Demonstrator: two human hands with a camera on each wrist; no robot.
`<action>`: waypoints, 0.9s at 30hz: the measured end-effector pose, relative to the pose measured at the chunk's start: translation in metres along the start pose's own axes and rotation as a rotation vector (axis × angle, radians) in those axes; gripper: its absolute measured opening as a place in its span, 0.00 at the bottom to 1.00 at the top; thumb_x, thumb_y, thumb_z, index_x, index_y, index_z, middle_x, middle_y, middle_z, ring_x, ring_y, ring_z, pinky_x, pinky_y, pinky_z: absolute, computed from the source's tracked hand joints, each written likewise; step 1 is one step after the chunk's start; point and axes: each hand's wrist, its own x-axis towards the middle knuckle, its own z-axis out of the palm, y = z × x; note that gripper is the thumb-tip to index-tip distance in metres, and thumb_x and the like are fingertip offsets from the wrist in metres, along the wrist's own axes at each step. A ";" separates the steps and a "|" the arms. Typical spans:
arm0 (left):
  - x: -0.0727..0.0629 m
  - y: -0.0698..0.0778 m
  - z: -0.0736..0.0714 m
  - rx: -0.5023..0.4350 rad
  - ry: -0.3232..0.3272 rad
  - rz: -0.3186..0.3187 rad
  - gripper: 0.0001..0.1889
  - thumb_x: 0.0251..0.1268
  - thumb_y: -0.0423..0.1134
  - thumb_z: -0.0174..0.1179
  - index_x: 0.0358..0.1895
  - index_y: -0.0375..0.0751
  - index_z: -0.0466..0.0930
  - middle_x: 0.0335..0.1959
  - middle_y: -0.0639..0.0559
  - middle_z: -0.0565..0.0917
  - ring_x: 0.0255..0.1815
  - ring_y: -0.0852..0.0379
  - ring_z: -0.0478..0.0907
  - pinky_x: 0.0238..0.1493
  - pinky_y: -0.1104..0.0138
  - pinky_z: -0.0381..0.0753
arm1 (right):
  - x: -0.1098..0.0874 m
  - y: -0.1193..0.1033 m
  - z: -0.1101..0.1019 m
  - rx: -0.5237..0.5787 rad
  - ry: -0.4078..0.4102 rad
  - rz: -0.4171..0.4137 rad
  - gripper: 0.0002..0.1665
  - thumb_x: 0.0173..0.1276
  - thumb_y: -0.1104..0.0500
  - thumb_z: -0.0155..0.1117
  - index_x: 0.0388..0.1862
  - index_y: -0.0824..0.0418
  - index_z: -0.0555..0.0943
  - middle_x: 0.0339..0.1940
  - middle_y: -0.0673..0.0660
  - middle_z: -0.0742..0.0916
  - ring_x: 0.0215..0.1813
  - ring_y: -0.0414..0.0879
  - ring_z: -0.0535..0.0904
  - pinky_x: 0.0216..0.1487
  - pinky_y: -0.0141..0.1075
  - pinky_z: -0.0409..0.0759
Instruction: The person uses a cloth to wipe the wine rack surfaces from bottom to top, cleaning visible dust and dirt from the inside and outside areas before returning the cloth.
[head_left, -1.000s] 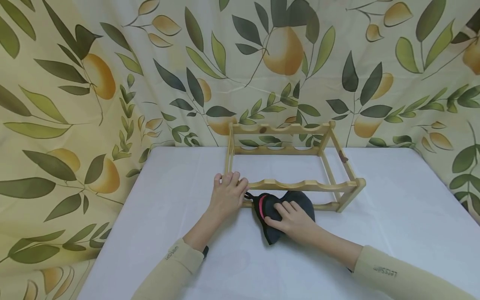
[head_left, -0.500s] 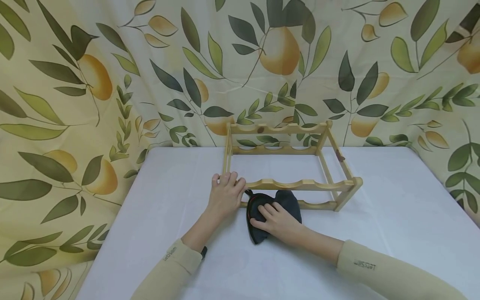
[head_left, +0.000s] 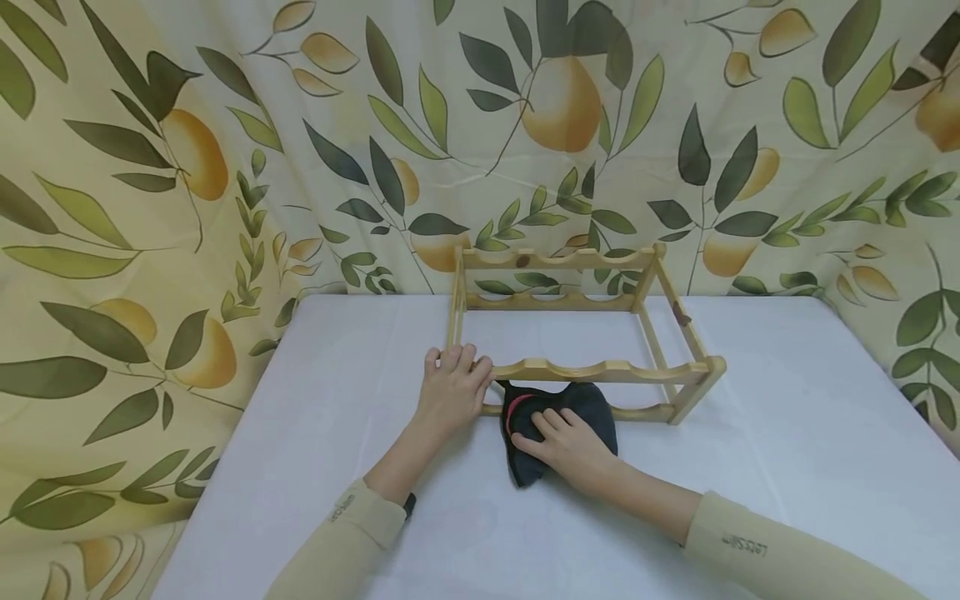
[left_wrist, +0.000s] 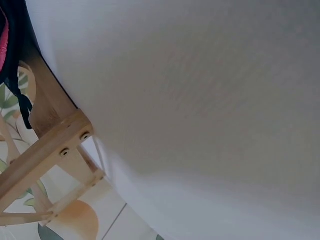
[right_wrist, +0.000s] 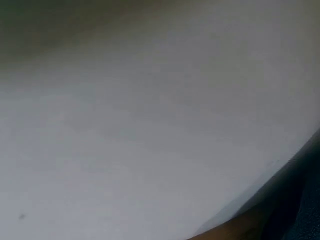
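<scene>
A wooden wine rack (head_left: 577, 368) with scalloped rails stands upright on the white-covered table. My left hand (head_left: 450, 392) grips its front left corner, fingers curled over the top; the thumb side is partly hidden. Against the rack's lower front lies a dark oven mitt (head_left: 517, 467) with a red-pink edge showing at its opening. My right hand (head_left: 570, 450) holds the mitt from above, thumb near the opening and fingers bent on the fabric. In the left wrist view, the mitt's hanging loop (left_wrist: 24, 111) dangles beside the rack's end frame (left_wrist: 50, 152).
White cloth covers the table (head_left: 337, 350) in front of and beside the rack. A curtain (head_left: 300, 167) printed with leaves and fruit hangs behind and to the left. Mostly white tablecloth (right_wrist: 125, 140) fills the right wrist view.
My right hand slid the oven mitt left along the rack's front, then partly back to the right. My left hand stays on the rack's corner.
</scene>
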 end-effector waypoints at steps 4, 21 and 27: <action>-0.001 0.000 -0.001 -0.011 -0.007 0.001 0.19 0.74 0.48 0.25 0.35 0.48 0.67 0.37 0.51 0.65 0.42 0.52 0.61 0.45 0.55 0.57 | 0.007 -0.002 -0.001 0.027 0.077 -0.007 0.30 0.48 0.62 0.70 0.51 0.47 0.71 0.43 0.59 0.77 0.41 0.52 0.71 0.39 0.40 0.70; -0.001 0.000 0.000 0.005 -0.024 -0.001 0.19 0.73 0.48 0.25 0.35 0.48 0.67 0.39 0.51 0.65 0.43 0.52 0.61 0.45 0.55 0.58 | 0.007 -0.001 0.002 0.037 -0.013 0.014 0.31 0.47 0.61 0.70 0.52 0.46 0.73 0.41 0.56 0.78 0.42 0.50 0.71 0.39 0.39 0.70; -0.001 -0.001 0.000 0.025 -0.018 -0.001 0.19 0.73 0.48 0.25 0.36 0.49 0.68 0.39 0.52 0.66 0.43 0.53 0.62 0.46 0.55 0.58 | 0.012 0.000 0.002 0.061 0.100 0.010 0.29 0.49 0.63 0.68 0.51 0.48 0.72 0.39 0.57 0.76 0.39 0.51 0.70 0.37 0.39 0.69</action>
